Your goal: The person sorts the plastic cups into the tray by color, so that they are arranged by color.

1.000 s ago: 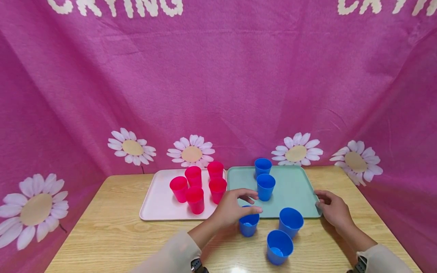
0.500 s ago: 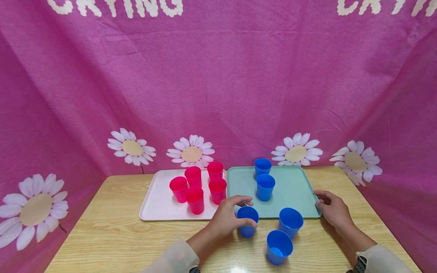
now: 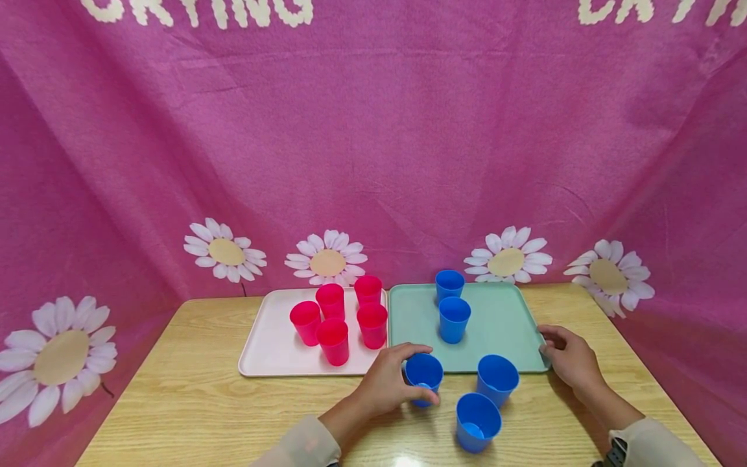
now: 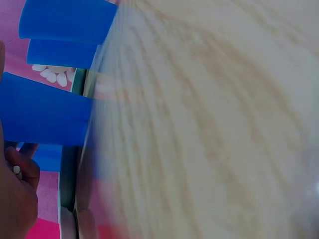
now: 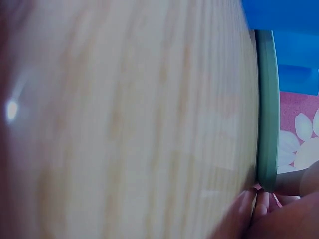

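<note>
My left hand (image 3: 382,383) curls round a blue cup (image 3: 424,373) that stands upright on the table in front of the green tray (image 3: 502,327). Thumb and fingers lie on opposite sides of the cup; in the left wrist view the hand (image 4: 17,199) is partly cut off beside the blue cup (image 4: 45,109). My right hand (image 3: 573,363) holds the green tray's near right corner, its fingers at the edge; the right wrist view shows the tray rim (image 5: 268,109) between them. Two more blue cups stand on the table, a rear one (image 3: 498,379) and a nearer one (image 3: 477,423).
Two blue cups, one in front (image 3: 454,321) and one behind (image 3: 449,285), stand on the green tray. At left, a pale pink tray (image 3: 268,350) bears several red cups (image 3: 333,342). A pink daisy-patterned cloth (image 3: 373,162) hangs behind the wooden table (image 3: 192,402).
My left hand has come down and toward me from above the blue cup, and its fingers have closed round it. The right hand has stayed at the tray corner.
</note>
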Available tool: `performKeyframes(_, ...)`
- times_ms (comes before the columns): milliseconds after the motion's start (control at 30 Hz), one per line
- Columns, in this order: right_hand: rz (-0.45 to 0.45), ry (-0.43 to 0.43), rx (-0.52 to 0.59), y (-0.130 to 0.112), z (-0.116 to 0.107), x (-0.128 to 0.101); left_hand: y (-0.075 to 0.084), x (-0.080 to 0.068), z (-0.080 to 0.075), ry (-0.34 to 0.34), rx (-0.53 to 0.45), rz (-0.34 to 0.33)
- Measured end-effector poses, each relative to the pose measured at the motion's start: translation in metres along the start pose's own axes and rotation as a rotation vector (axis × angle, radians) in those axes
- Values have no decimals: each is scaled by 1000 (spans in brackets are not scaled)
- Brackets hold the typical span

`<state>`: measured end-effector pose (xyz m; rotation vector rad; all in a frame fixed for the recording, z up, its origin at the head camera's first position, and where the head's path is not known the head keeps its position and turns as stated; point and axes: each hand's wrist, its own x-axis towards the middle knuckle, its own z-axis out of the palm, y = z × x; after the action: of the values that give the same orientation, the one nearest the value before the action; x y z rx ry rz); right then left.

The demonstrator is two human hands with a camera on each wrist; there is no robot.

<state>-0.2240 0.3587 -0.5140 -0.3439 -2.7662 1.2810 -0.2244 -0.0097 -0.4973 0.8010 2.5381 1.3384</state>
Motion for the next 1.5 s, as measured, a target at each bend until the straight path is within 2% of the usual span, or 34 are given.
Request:
performKeyframes(133,-4,-2,6,1,0,0,0,-1,1,4,11,7)
performKeyframes(300,7,-10,19,1,0,0,2,0,5,49,-30,-48)
performKeyframes(767,-3,1,3,2,0,1,21,29,15,311,-103,-118)
performKeyframes(900,-7,0,-3,3,0,2,24,37,18,394,-80,-119)
performKeyframes(1233,-13,7,5,7,2,3,27,58,20,556,-28,-174)
performKeyframes(1500,-19,23,5,6,3,3,35,76,15,677,-1,-160)
